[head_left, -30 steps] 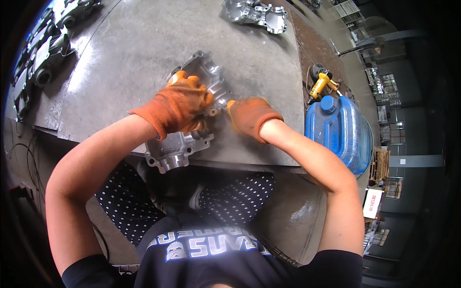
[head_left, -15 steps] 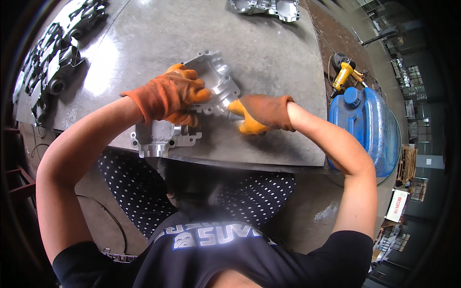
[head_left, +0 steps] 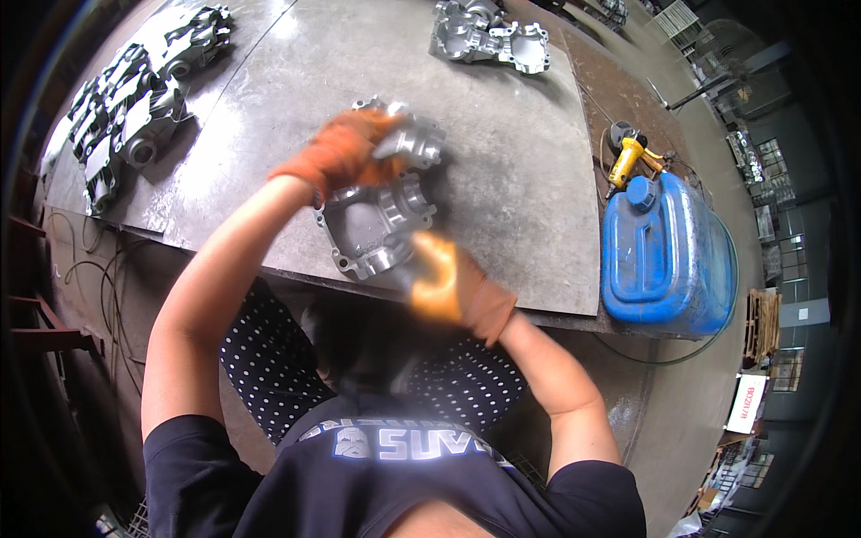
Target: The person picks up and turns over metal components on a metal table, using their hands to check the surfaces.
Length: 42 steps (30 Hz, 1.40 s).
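Note:
A silver cast-metal housing (head_left: 402,208) with open bays and bolt lugs lies at the table's near edge. My left hand (head_left: 348,148), in an orange work glove, is closed over its far part and hides some of it. My right hand (head_left: 448,282), in an orange and yellow glove, is beside the housing's near right corner, past the table edge. Its fingers look curled, but motion smears them. A dark grey blur shows at the fingertips; I cannot make out what it is.
Several similar castings (head_left: 148,112) are piled at the far left, and more castings (head_left: 489,43) sit at the far right of the metal table (head_left: 511,179). A yellow power tool (head_left: 626,163) and a blue jerrycan (head_left: 659,260) stand on the right.
My right hand has moved toward me, from the housing's right side to its near corner. My left hand has shifted slightly farther away. The housing lies at a different angle.

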Each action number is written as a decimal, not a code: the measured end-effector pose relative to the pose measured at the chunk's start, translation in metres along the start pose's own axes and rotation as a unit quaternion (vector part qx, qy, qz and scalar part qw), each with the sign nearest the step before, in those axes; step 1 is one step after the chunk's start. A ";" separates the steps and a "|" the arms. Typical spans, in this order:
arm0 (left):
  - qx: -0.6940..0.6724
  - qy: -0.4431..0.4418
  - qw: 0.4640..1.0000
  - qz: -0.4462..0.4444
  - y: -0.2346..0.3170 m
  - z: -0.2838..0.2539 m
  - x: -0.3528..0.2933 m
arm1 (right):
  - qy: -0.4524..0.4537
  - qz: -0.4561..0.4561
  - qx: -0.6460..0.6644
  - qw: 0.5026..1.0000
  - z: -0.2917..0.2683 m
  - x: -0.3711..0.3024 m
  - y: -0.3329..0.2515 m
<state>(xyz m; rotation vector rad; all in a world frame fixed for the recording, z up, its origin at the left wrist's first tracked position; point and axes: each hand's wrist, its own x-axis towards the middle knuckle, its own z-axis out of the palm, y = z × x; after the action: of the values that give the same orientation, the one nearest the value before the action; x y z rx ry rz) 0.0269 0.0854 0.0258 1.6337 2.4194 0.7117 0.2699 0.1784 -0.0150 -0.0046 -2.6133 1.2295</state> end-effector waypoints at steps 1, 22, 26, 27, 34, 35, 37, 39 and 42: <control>0.036 0.089 0.993 0.061 -0.009 -0.008 -0.003 | -0.085 0.120 -0.070 0.987 -0.006 0.000 -0.038; 0.050 0.134 0.984 0.104 0.020 0.038 -0.133 | 0.031 0.284 -0.485 0.826 -0.136 0.015 -0.009; 0.092 0.188 0.976 0.055 0.053 0.070 -0.145 | 0.005 0.153 -0.159 0.975 -0.072 -0.015 -0.030; 0.032 0.179 0.982 0.042 0.069 0.071 -0.142 | 0.032 0.117 -0.195 0.973 -0.052 -0.025 -0.025; 0.055 0.206 0.977 -0.027 0.071 0.070 -0.146 | -0.046 0.231 -0.577 0.782 -0.005 -0.010 -0.045; 0.050 0.186 0.981 -0.032 0.073 0.069 -0.146 | -0.062 0.217 -0.600 0.768 -0.005 -0.007 -0.046; 0.038 0.194 0.980 -0.033 0.075 0.073 -0.144 | -0.056 0.177 -0.614 0.767 -0.003 -0.004 -0.044; 0.047 0.188 0.980 -0.036 0.074 0.075 -0.143 | -0.054 0.154 -0.624 0.764 -0.002 -0.001 -0.042; 0.043 0.193 0.980 -0.034 0.074 0.077 -0.141 | -0.049 0.154 -0.628 0.761 -0.002 0.002 -0.039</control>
<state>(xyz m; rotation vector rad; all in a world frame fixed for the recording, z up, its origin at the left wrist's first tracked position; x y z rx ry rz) 0.1739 0.0033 -0.0290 1.5534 2.7910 1.0063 0.2725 0.1548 0.0159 -0.6279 -3.0249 -0.7077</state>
